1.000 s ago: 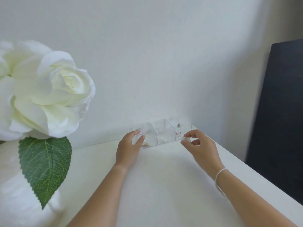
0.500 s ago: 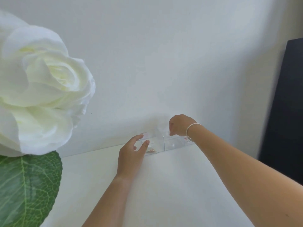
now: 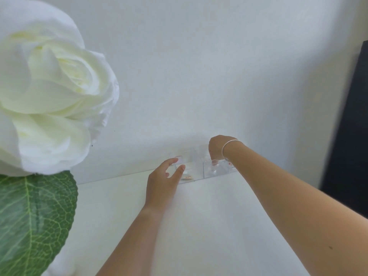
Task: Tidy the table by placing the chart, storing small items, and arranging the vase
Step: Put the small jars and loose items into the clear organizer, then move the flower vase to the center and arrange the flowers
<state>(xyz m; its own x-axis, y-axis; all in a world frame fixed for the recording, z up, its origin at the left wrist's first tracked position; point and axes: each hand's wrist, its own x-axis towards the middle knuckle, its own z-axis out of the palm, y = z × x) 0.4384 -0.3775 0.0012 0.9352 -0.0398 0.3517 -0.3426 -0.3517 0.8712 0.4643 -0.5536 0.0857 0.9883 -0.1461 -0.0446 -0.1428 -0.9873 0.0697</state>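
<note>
Right hand (image 3: 217, 148) hangs curled above the clear organizer (image 3: 201, 168), fingertips bunched and pointing down into the compartment directly under it. I cannot tell whether a small item is pinched between them or has dropped already; something pale and rounded (image 3: 212, 171) lies at the bottom below those fingers. A thin bracelet (image 3: 229, 145) circles that wrist. My left hand (image 3: 163, 180) lies on the bench (image 3: 199, 226) in front of the organizer's left end, fingers spread apart and touching its front wall, clamped on nothing. I judge it is there to steady the light box against the wall while I load it from above.

Counting: I make out three compartments in a row, though the rightmost is mostly behind my right forearm. One brownish small item (image 3: 187, 177) lies in the left compartment, just past my left fingertips. One white rose (image 3: 49, 86) with one green leaf (image 3: 33, 220) looms far left of both hands; the vase below it barely shows. No chart visible.
</note>
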